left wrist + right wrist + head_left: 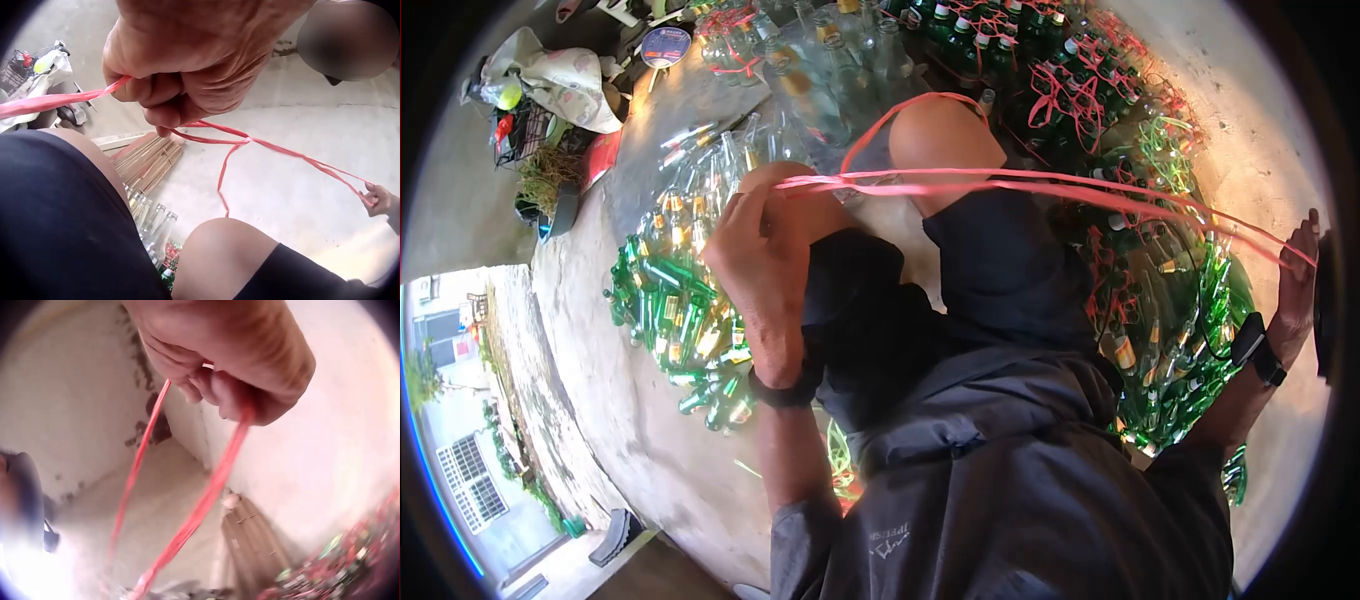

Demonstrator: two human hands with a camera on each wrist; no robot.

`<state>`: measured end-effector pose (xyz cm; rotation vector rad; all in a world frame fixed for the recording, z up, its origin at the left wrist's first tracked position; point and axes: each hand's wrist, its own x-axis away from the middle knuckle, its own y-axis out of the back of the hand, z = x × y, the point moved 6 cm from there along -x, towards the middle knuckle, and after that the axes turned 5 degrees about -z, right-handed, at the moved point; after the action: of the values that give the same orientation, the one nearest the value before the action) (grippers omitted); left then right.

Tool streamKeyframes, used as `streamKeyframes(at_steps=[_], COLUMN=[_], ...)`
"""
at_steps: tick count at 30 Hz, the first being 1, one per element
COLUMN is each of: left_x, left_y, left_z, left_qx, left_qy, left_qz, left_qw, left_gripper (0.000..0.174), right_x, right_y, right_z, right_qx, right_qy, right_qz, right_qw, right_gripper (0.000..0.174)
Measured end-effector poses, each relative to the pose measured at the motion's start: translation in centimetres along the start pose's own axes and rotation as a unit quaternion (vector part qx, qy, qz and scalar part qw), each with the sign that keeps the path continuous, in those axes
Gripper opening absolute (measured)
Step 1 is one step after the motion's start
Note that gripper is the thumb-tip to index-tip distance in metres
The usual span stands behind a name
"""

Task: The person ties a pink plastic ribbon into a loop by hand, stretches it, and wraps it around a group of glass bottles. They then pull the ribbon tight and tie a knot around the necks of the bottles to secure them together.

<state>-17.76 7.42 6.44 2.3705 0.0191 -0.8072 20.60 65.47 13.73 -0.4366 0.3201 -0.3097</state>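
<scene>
Pink plastic twine [815, 184] stretches in long strands across the person's knees between the two hands. The left hand [762, 262] grips it above the left knee with curled fingers, and a pink tail [50, 103] runs out past the thumb side in the left wrist view. A knot-like joint [247, 140] shows in the strands there, with one strand hanging down from it. Far out to the right, the right hand [1302, 245] holds the other end, its fingers curled round a loop whose two strands [203, 509] run apart in the right wrist view.
Green and clear glass bottles [670, 290] lie heaped on the left. More bottles [1175, 330] lie on the right. Upright bottles [830, 70] stand ahead, and dark green bottles [980, 35] tied with pink twine stand at the back. A basket [525, 135] with a sack is at far left.
</scene>
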Motion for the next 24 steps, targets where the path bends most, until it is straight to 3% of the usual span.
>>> streamKeyframes(at_steps=[1, 2, 4, 6, 8, 9, 12, 15, 16, 18, 19, 22, 23, 24], left_x=[-0.1, -0.2, -0.4, -0.6, -0.7, -0.7, -0.8, -0.9, -0.9, -1.2, -1.3, -1.5, -1.5, -1.5], left_y=[0.3, 0.6, 1.3, 2.1, 2.3, 2.4, 2.8, 3.4, 3.5, 3.7, 3.9, 4.4, 4.6, 4.6], left_z=[0.4, 0.9, 1.7, 2.5, 2.7, 3.0, 3.8, 4.1, 4.3, 4.4, 4.7, 4.8, 5.3, 5.7], left_qx=[-0.003, -0.010, -0.020, -0.033, -0.032, -0.040, -0.052, -0.060, -0.062, -0.062, -0.052, -0.071, -0.071, -0.076], left_qy=[0.002, -0.003, -0.005, 0.007, 0.028, 0.027, 0.022, 0.017, 0.018, 0.016, 0.027, 0.023, 0.034, 0.034], left_qz=[-0.003, -0.019, -0.038, -0.053, -0.060, -0.065, -0.080, -0.087, -0.092, -0.103, -0.113, -0.106, -0.109, -0.111], left_qw=[1.000, 1.000, 0.999, 0.998, 0.997, 0.997, 0.995, 0.994, 0.994, 0.993, 0.992, 0.992, 0.991, 0.990], left_gripper=[0.018, 0.018, 0.018, 0.018, 0.017, 0.016, 0.015, 0.015, 0.015, 0.015, 0.015, 0.016, 0.015, 0.015], right_x=[0.2, 1.2, 2.4, 1.8, 2.0, 2.9, 3.2, 5.0, 5.5, 6.6, 7.1, 8.5, 8.3, 8.3], right_y=[0.1, 4.9, 5.2, 0.1, 0.6, 4.9, 9.3, 14.1, 16.1, 19.6, 20.5, 24.6, 24.0, 24.6], right_z=[-0.4, 0.6, 1.6, 1.0, 1.6, 2.6, 3.5, 3.1, 3.2, 3.0, 3.0, 3.2, 3.0, 2.8], right_qx=[-0.019, 0.253, 0.493, 0.666, 0.677, 0.656, 0.686, 0.692, 0.692, 0.645, 0.727, 0.748, 0.781, 0.780], right_qy=[-0.025, 0.016, 0.057, 0.158, 0.189, 0.121, 0.196, -0.010, -0.010, 0.037, 0.007, -0.034, -0.004, -0.004], right_qz=[0.055, -0.155, -0.342, -0.298, -0.284, -0.317, -0.278, -0.393, -0.390, -0.367, -0.402, -0.372, -0.381, -0.379], right_qw=[0.998, 0.955, 0.798, 0.666, 0.652, 0.675, 0.643, 0.605, 0.608, 0.670, 0.556, 0.549, 0.495, 0.499], right_gripper=[0.062, 0.064, 0.067, 0.044, 0.047, 0.046, 0.040, 0.033, 0.033, 0.031, 0.031, 0.032, 0.032, 0.032])
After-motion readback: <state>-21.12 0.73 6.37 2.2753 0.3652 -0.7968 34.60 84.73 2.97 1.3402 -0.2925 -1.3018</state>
